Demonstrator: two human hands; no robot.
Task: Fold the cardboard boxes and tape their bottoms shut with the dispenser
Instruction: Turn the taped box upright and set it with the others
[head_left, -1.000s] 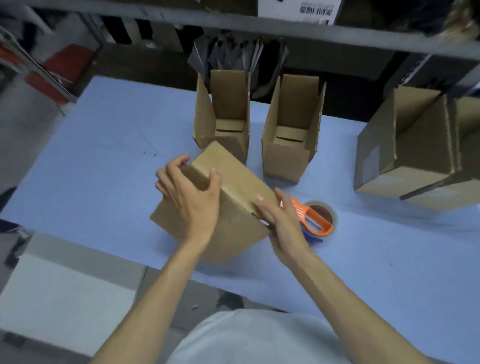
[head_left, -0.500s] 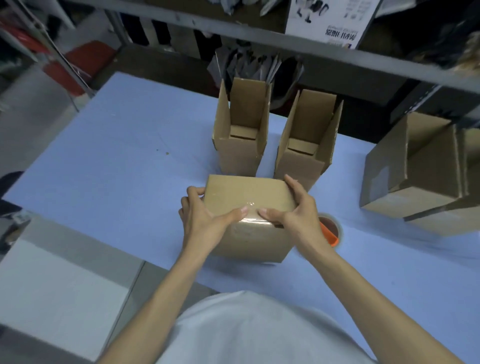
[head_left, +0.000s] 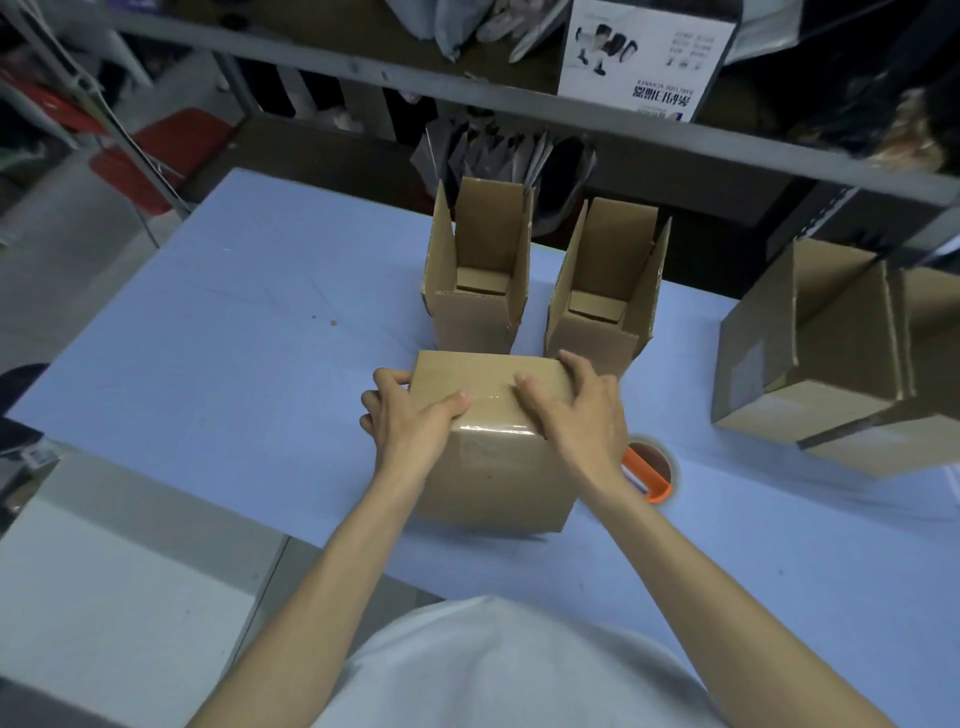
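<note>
A person stands at a table (head_left: 234, 364) covered in a smooth, pale blue surface and holds a plain brown cardboard box (head_left: 493, 467) with both hands. The box is a matte, blocky shape with crisp edges. It rests on the table between the hands, directly in front of the person's body.

The left hand (head_left: 410, 421) grips the box's left upper edge, with its fingers curled round the side and its thumb lying flat on top. The right hand (head_left: 576, 415) grips the right upper edge, with its fingers wrapped over the far corner and its thumb pressed on top. A glossy strip of clear tape (head_left: 493, 427) shines between the two thumbs and folds over the near edge.

The closed, taped face points up. The longer side of that top face runs left to right, from one hand to the other.

Just beyond the right wrist lies an orange plastic tape dispenser (head_left: 649, 475) holding a round brown roll, partly hidden by the forearm. Just past the fingertips stand two narrow open boxes (head_left: 478, 317) side by side, flaps upright and openings up. Well out to the right of the right hand sit larger boxes (head_left: 810, 374) of the same cardboard. Beyond them all runs a grey metal shelf (head_left: 363, 67).
</note>
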